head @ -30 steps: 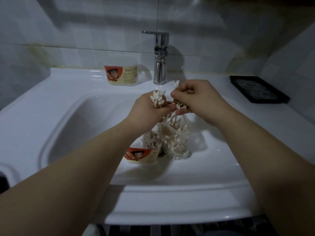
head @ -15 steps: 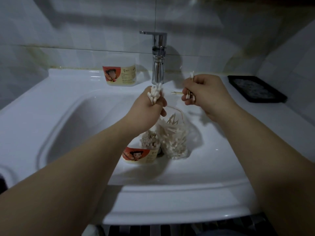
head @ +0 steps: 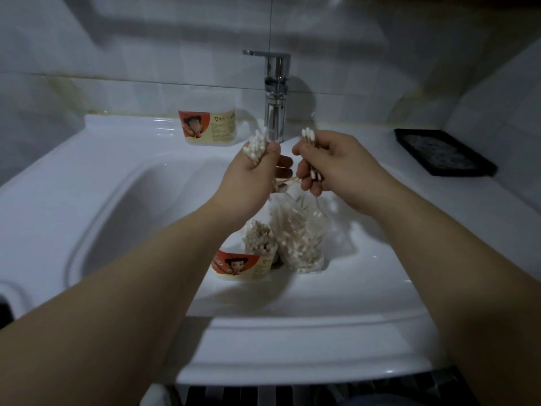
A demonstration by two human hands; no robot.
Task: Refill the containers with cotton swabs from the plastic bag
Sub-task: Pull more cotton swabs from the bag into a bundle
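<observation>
My left hand [head: 251, 177] grips a thick bundle of cotton swabs [head: 257, 146], white tips pointing up. My right hand [head: 330, 165] holds a smaller bunch of swabs [head: 308, 136] just to the right of it, above the basin. Below both hands a clear plastic bag [head: 298, 238] full of swabs stands in the white sink [head: 117, 206]. Beside the bag, on its left, is a round container [head: 244, 263] with a red cartoon label, filled with upright swabs. A second labelled container [head: 207, 127] sits on the sink's back ledge, its contents unclear.
A chrome faucet [head: 275, 95] rises behind my hands at the sink's back. A black tray [head: 442, 150] lies on the right ledge. Tiled walls close in behind and to the right. A dark object [head: 4, 310] shows at the left edge.
My right hand has come back toward the left hand and lower, its few swabs held more upright. My left hand keeps its bundle raised. Bag and container stay where they were.
</observation>
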